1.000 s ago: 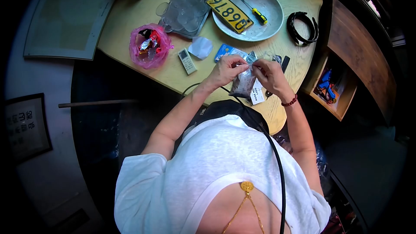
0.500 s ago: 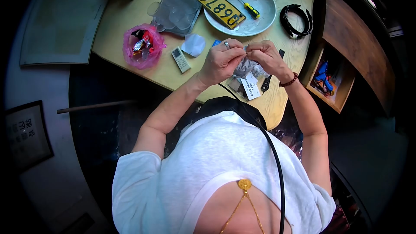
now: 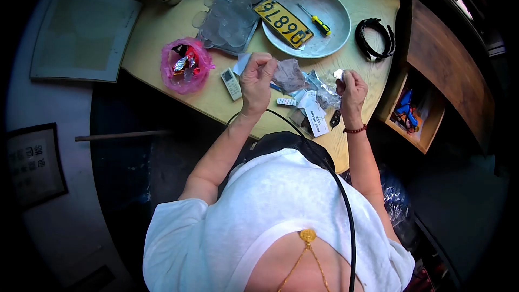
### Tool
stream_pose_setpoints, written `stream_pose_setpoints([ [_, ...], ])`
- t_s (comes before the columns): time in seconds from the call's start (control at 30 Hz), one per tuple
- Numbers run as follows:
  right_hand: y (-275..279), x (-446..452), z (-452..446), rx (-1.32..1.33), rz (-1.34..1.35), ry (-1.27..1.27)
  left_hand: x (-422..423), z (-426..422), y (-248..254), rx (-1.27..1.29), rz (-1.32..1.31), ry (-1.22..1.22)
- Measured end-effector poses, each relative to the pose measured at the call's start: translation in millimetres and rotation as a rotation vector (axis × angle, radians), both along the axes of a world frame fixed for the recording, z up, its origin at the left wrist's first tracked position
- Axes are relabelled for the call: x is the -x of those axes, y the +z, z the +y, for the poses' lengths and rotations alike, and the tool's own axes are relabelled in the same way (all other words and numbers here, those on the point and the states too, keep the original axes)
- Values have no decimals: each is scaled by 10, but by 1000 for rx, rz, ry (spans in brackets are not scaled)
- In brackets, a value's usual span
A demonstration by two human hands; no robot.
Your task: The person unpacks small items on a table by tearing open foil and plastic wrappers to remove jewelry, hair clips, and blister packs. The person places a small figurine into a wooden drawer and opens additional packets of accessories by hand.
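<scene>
Over the near half of the table (image 3: 141,57) there's a crinkly plastic packet (image 3: 290,75), its left edge pinched by the fingers of the left hand (image 3: 257,84). Off to the right, the right hand (image 3: 353,94) has its fingers nipped around a tiny shiny scrap (image 3: 339,74), can't tell what. Just nearer, between the hands: a white card (image 3: 317,118) with a dark key fob (image 3: 335,118) right beside it. Remote's (image 3: 231,84) left of the left hand, pink bag (image 3: 186,65) further left. Far side's got a big dish (image 3: 339,24) holding a yellow plate (image 3: 284,23) plus a screwdriver (image 3: 321,25).
</scene>
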State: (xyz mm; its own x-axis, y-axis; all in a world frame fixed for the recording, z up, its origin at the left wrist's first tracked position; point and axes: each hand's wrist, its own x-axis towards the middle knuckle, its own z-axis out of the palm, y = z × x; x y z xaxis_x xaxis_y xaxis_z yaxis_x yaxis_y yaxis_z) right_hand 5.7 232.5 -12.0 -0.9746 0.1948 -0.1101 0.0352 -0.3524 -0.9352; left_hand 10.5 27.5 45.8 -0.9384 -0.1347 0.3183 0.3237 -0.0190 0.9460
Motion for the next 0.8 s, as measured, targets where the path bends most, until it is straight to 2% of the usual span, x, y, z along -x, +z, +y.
stream_pose_setpoints([
  [0.03, 36, -40, -2, -52, 21, 69, 4, -14, -19, 2, 1, 5],
  [0.1, 170, -114, -113, -125, 129, 181, -33, -38, -98, -441, -349, -255],
  [0.13, 296, -155, -154, -110, 123, 234, -15, -5, -158, -587, -379, -284],
  [0.27, 396, -211, -370, -275, 165, 264, -30, 92, -310, -752, -446, -279],
  [0.37, 324, -300, -499, -271, 38, 380, 2, 124, -457, -719, -418, -195],
  [0.4, 320, -324, -577, -255, 180, 347, 18, 116, -466, -719, -414, -189],
  [0.43, 308, -328, -591, -252, 182, 352, 25, 101, -473, -678, -400, -183],
  [0.5, 272, -337, -592, -530, 246, 373, 8, 94, -531, -636, -388, -172],
  [0.57, 186, -322, -634, -525, 270, 363, -12, 109, -632, -589, -474, -42],
  [0.6, 190, -331, -671, -613, 345, 276, -90, 114, -623, -515, -592, -48],
  [0.63, 179, -343, -680, -700, 417, 187, -189, 132, -620, -518, -594, -49],
  [0.7, 61, -367, -682, -756, 441, 237, -335, 140, -618, -344, -732, -163],
  [0.73, -20, -387, -696, -613, 336, 389, -351, 73, -695, -457, -769, -218],
  [0.8, -133, -406, -729, -303, 197, 606, -359, -46, -750, -504, -778, -191],
])
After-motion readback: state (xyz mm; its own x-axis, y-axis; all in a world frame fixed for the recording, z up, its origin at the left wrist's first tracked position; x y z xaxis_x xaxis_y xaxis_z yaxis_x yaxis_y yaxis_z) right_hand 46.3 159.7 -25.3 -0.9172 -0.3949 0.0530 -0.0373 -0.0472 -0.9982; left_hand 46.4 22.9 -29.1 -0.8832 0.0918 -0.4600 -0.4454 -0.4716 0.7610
